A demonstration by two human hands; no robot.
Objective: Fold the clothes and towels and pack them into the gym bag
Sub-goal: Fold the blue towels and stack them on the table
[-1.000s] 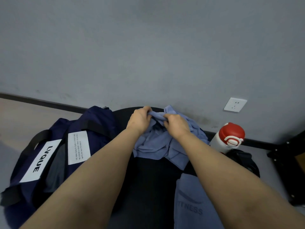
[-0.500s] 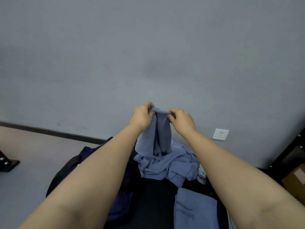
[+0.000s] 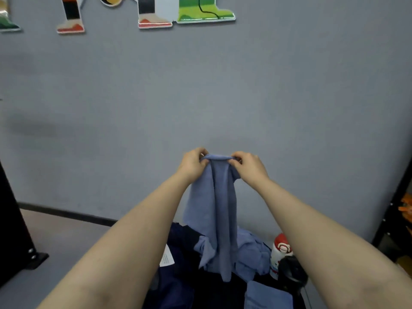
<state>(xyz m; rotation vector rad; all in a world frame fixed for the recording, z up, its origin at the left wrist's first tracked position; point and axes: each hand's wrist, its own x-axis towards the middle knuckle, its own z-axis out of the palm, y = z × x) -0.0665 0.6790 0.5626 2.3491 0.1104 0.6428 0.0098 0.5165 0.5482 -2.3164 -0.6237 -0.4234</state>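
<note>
Up against the grey wall (image 3: pixel 289 103), both hands are raised at the middle of the view, and between them hangs a blue garment (image 3: pixel 214 210). Left hand (image 3: pixel 193 162) has its fingers curled tight round one end of the top hem; right hand (image 3: pixel 249 165) pinches the other end, thumb and fingers closed on the cloth. The two sit close together, so only a short taut strip of hem spans the gap. From there the garment drops straight down, long axis vertical, gathered into a narrow column with a deep fold running down its centre. Its lower end bunches and spreads over the dark tabletop (image 3: pixel 209 293), touching it, trailing toward the right.

Left of that pile sits the navy gym bag (image 3: pixel 176 284), a white label showing on its side, mostly hidden behind the left forearm. A folded blue towel (image 3: pixel 265 296) lies at the near edge, just right of centre. Beside the bunched cloth stands a white bottle with a red cap (image 3: pixel 279 253), with a dark object I can't make out just in front of it.

Open grey floor (image 3: pixel 55 237) stretches away on the left, up to a black frame (image 3: pixel 13 230) at the edge. Black shelving (image 3: pixel 396 210) closes off the right side.
</note>
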